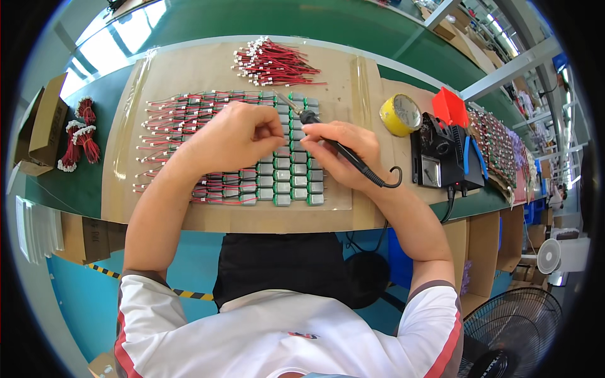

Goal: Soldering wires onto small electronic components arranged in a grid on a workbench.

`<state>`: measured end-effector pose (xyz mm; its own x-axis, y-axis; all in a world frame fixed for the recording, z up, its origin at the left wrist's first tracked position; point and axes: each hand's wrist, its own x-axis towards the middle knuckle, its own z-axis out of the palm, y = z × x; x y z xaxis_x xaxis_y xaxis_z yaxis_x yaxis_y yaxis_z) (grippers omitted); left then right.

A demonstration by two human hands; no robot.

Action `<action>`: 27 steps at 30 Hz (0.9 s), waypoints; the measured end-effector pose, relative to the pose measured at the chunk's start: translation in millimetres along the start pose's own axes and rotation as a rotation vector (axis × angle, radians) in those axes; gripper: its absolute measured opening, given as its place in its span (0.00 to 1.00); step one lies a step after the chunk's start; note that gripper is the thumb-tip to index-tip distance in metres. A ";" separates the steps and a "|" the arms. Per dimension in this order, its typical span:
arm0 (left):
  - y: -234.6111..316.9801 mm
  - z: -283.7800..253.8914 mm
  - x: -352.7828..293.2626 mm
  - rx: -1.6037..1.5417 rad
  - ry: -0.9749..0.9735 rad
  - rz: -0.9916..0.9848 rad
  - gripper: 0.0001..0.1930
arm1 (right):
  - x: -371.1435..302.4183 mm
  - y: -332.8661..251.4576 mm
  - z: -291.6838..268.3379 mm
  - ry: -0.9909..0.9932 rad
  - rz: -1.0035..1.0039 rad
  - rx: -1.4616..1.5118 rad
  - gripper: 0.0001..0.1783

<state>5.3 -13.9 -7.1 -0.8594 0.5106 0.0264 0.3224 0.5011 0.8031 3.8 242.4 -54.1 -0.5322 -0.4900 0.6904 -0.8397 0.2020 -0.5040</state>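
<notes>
My right hand (343,148) grips a black-handled soldering iron (358,162), its tip pointing up and left over the rows of motors. My left hand (251,132) hangs over the middle of the rows with thumb and fingers pinched together; whatever is between them is too small to make out. Beneath both hands lie several columns of small grey motors (282,188) with green ends. Red and black wires with white plugs (165,140) run out from the left columns. A loose bundle of the same red wires (277,63) lies beyond the motors.
Brown cardboard (126,183) covers the green bench. To the right stand a yellow tape roll (401,114), a black soldering station (444,151), a red bin (450,107) and blue-handled pliers (472,154). Wire bundles (82,142) and an open carton (45,129) sit at the left.
</notes>
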 end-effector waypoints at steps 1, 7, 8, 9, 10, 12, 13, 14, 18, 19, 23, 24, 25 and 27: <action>-3.2 -2.8 -1.2 0.065 0.044 0.015 0.07 | -2.7 -0.2 -2.0 0.000 0.002 0.001 0.19; -18.8 -13.1 -4.6 0.226 0.074 -0.007 0.07 | -15.3 10.3 -19.0 0.020 0.149 0.208 0.24; -18.1 -13.2 -4.2 0.250 0.060 0.008 0.07 | -15.7 13.6 -21.1 0.017 0.151 0.214 0.24; -17.7 -13.1 -4.3 0.274 0.047 0.024 0.07 | -16.3 16.6 -22.7 0.007 0.111 0.206 0.23; -17.3 -12.5 -4.0 0.272 0.047 0.021 0.07 | -14.6 16.0 -23.4 -0.001 0.069 0.194 0.23; -17.5 -11.1 -3.9 0.259 0.056 0.019 0.08 | -13.7 6.3 -27.8 -0.026 0.162 0.202 0.20; -20.3 -10.3 -4.2 0.258 0.056 0.014 0.08 | -14.3 6.6 -28.0 -0.037 0.186 0.190 0.18; -24.4 -8.8 -3.9 0.250 0.087 0.060 0.08 | -14.6 7.1 -27.1 -0.048 0.210 0.178 0.17; -28.5 -3.7 -0.3 0.264 0.152 0.108 0.08 | -17.8 10.1 -20.0 0.049 0.295 0.295 0.16; -29.3 -3.2 -0.3 0.262 0.152 0.102 0.08 | -16.6 9.7 -19.5 0.052 0.299 0.303 0.15; -30.1 -1.2 0.9 0.305 0.175 0.113 0.10 | -16.1 10.0 -19.3 0.048 0.302 0.306 0.14; -30.0 -0.6 1.6 0.325 0.172 0.105 0.10 | -16.5 10.0 -19.8 0.048 0.306 0.305 0.14; -30.5 -0.3 1.5 0.324 0.172 0.103 0.10 | -16.1 9.9 -19.7 0.042 0.309 0.304 0.14; -31.9 0.2 1.8 0.354 0.189 0.125 0.10 | -15.2 9.8 -19.2 0.036 0.312 0.304 0.14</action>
<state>-6.4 -28.9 -32.7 -0.8521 0.4621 0.2455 0.5168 0.6697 0.5333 1.6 268.1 -59.5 -0.7636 -0.4137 0.4957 -0.5711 0.0746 -0.8175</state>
